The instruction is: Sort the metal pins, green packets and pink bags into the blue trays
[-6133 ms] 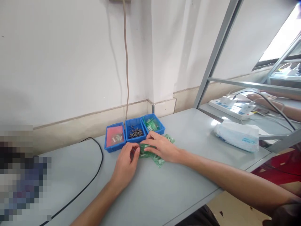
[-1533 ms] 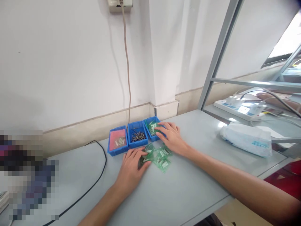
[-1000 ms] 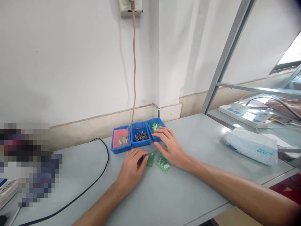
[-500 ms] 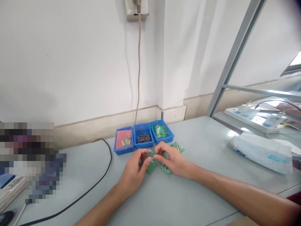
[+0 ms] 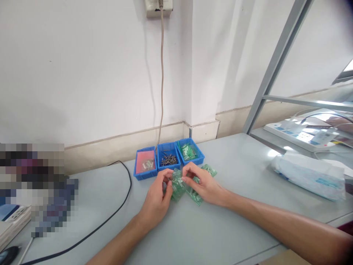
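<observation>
While the right hand (image 5: 202, 186) pinches the right side of a green bag (image 5: 178, 190) between thumb and fingertips, the left hand (image 5: 158, 195) curls about the bag's left side, its thumb below the index finger; how firmly it grips I cannot tell. The bag is at the desk (image 5: 176, 235), in front of the bins and well in from the front edge. More green bags (image 5: 210, 170) lie just beside it, partly covered by the right hand. Near the back edge stand three blue bins in a row: the left bin (image 5: 145, 176) carries something pink (image 5: 143, 157) and a clear bag of pale pieces (image 5: 147, 165), the middle bin (image 5: 168, 167) a heap of dark metal pins (image 5: 168, 160), the right bin (image 5: 200, 159) green packets (image 5: 189, 151). A black cable (image 5: 99, 223) loops from the back edge toward the front left, and a white packet (image 5: 309, 176) rests near the right edge, with a white power strip (image 5: 293, 136) beyond it
</observation>
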Motion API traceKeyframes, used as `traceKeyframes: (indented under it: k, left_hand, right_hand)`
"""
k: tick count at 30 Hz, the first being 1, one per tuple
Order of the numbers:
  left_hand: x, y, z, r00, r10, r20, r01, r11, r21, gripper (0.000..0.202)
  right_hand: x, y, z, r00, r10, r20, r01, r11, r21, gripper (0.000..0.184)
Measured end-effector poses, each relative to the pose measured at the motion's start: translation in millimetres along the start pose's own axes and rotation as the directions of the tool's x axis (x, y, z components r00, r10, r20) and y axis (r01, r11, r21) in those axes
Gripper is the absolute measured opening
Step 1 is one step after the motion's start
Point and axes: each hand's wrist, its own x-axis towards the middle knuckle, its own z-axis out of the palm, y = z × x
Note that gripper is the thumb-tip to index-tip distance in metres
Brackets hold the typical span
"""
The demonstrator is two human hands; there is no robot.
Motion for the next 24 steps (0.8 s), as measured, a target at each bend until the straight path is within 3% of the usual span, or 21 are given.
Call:
traceKeyframes:
  k: [4,8,13,18,24]
  left_hand:
    - [2,-2,0.0,0.999,0.043,-0.007,-0.042,0.998,0.051,0.038]
    - [4,5,-3.4,0.998,0.056,0.001,-0.055,0.991,0.121,0.013]
    - [5,9,-5.5,0.997,0.076,0.008,-0.076,0.989,0.13,0.025]
    - [6,9,-4.7,0.994,0.108,0.019,-0.11,0.986,0.123,0.035]
    - [4,14,-5.5,0.981,0.195,-0.022,-0.192,0.976,0.105,0.034]
  right_hand:
    - [2,1,1,0.999,0.036,0.005,-0.036,0.999,0.005,0.019]
    - [1,3,0,0.998,0.047,0.039,-0.047,0.999,0.015,0.027]
    - [1,2,0,0.998,-0.065,-0.008,0.064,0.992,-0.106,0.025]
    - [0,1,1,0.998,0.051,-0.026,-0.052,0.999,-0.013,0.015]
    - [1,-3,1,0.999,0.019,0.029,-0.018,0.999,-0.027,0.024]
